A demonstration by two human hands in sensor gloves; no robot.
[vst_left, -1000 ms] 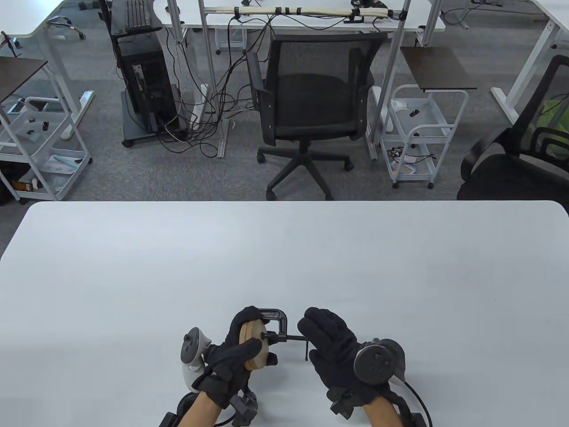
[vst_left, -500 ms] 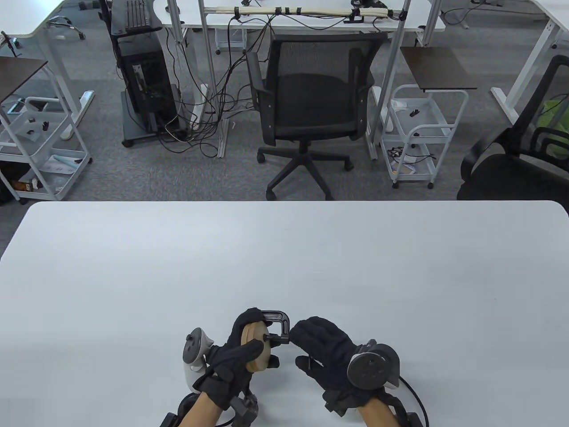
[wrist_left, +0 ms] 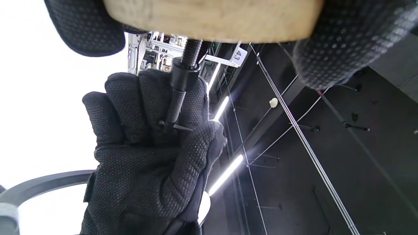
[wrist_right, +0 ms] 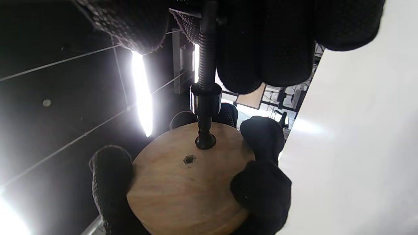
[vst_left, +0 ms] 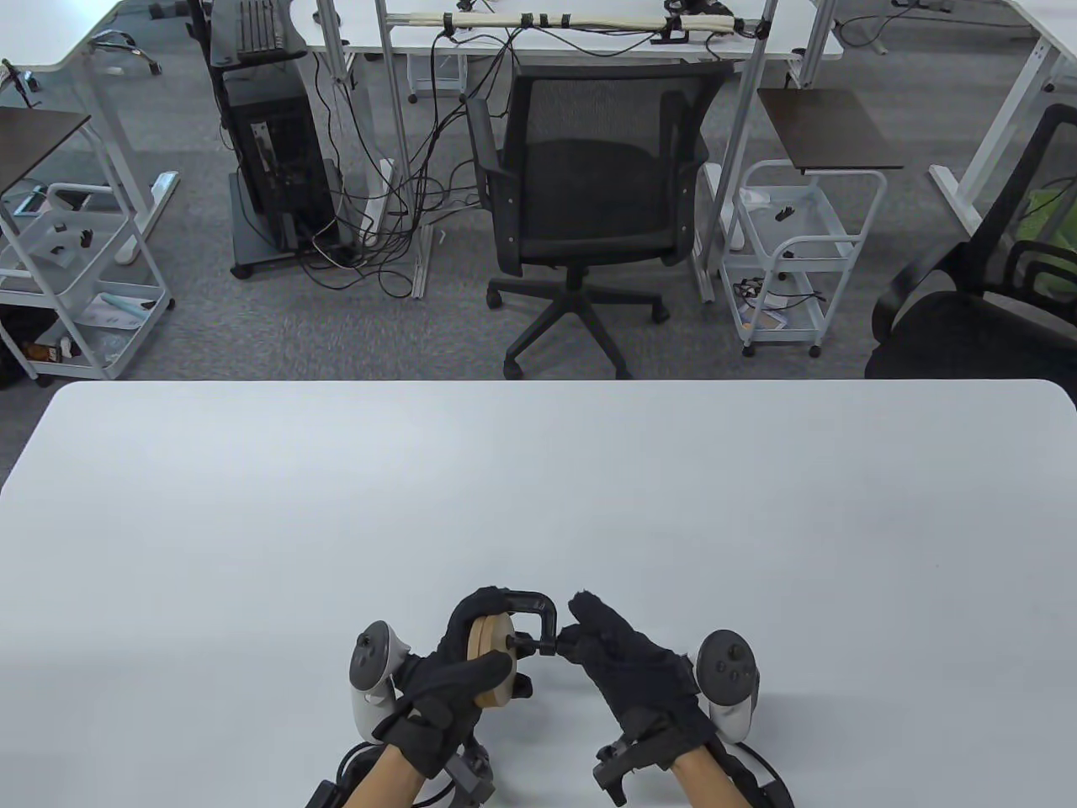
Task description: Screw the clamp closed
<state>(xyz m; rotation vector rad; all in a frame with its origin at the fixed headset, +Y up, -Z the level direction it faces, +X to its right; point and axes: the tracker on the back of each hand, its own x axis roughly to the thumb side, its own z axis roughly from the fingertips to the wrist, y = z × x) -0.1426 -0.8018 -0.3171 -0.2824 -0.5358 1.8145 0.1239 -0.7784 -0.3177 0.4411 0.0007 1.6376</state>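
A black C-clamp (vst_left: 538, 608) spans round wooden discs (vst_left: 491, 665) near the table's front edge. My left hand (vst_left: 458, 669) grips the discs, thumb over their face. My right hand (vst_left: 627, 665) pinches the clamp's screw handle right of the frame. In the left wrist view the threaded screw (wrist_left: 178, 98) runs from the wood (wrist_left: 212, 19) into my right hand's fingers (wrist_left: 147, 107), thumb on the crossbar. In the right wrist view the screw (wrist_right: 205, 65) ends in a pad (wrist_right: 205, 142) pressed on the disc face (wrist_right: 186, 182), which my left hand's fingers (wrist_right: 261, 189) hold.
The white table (vst_left: 538, 488) stretches far and to both sides of the hands. A black office chair (vst_left: 589, 194) stands beyond its far edge, with white carts (vst_left: 791, 252) and desks on the floor behind.
My right hand moved left onto the screw handle and rolled over, so its tracker now sits at its right side. The long bare stretch of screw is now covered. The left hand stayed put.
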